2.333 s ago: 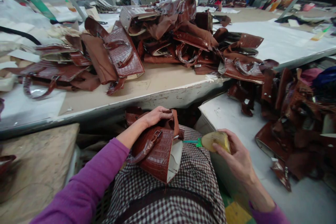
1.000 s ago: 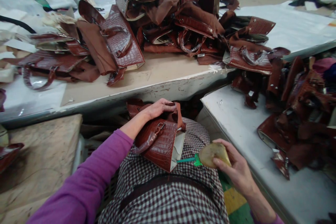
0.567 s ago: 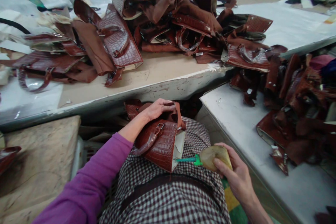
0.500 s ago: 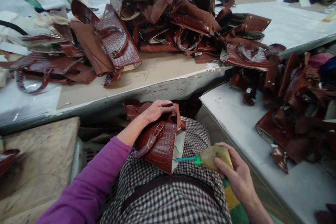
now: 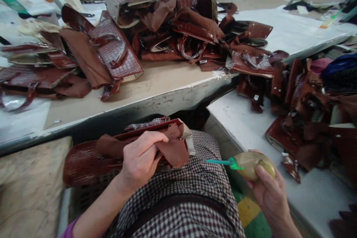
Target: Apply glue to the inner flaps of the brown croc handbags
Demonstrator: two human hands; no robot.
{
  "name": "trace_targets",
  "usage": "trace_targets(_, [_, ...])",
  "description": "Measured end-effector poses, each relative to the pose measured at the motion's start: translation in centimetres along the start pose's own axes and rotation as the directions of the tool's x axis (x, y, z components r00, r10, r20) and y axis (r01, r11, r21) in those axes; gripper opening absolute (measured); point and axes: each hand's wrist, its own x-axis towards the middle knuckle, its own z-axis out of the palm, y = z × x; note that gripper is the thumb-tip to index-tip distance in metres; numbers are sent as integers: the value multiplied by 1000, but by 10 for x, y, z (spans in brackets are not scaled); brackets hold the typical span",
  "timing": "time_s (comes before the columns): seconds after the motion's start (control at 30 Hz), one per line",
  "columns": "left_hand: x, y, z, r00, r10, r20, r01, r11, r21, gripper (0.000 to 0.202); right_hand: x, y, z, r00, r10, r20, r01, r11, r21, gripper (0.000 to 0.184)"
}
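A reddish-brown, crocodile-patterned handbag (image 5: 86, 161) lies across my lap, its open top showing brown lining. My left hand (image 5: 141, 158) is closed on the lining cloth near the bag's right end, where a pale side panel (image 5: 188, 139) shows. In my right hand (image 5: 270, 186) is a yellowish glue bottle (image 5: 248, 165), gripped by its body. Its green collar and thin teal nozzle point left toward the handbag, with a gap between tip and bag.
Many similar brown bags (image 5: 119, 48) are heaped on the long table (image 5: 167, 96) ahead. More brown bag pieces (image 5: 306, 119) cover part of the white side table (image 5: 231, 115) on the right. A worn board (image 5: 30, 178) stands at left, beside a plastic crate (image 5: 86, 193).
The handbag has been turned so its open top and lining face up, and my left hand now holds the lining. The glue bottle has moved right, its nozzle away from the bag.
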Motion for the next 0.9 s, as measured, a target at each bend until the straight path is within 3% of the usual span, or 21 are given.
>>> trace_targets(0.13, [-24, 7, 2, 974, -219, 63, 224, 971, -85, 19, 6, 10, -12, 999, -26, 39, 32, 988, -151, 44])
trace_targets(0.27, [-39, 16, -5, 896, -424, 130, 441, 882, -164, 21, 8, 22, -17, 992, -8, 125, 48, 945, -324, 48])
trace_targets(0.37, [-44, 23, -10, 851, -498, 166, 524, 820, -230, 20, 10, 28, -8, 979, -7, 204, 83, 927, -366, 49])
trace_targets(0.57, [-45, 28, -9, 838, -518, 170, 545, 800, -250, 19, 28, 37, 13, 934, -80, 347, 227, 885, -406, 48])
trace_targets(0.9, [-43, 29, -7, 872, -459, 169, 487, 843, -226, 17, 56, 37, 18, 829, -151, 538, 432, 784, -446, 46])
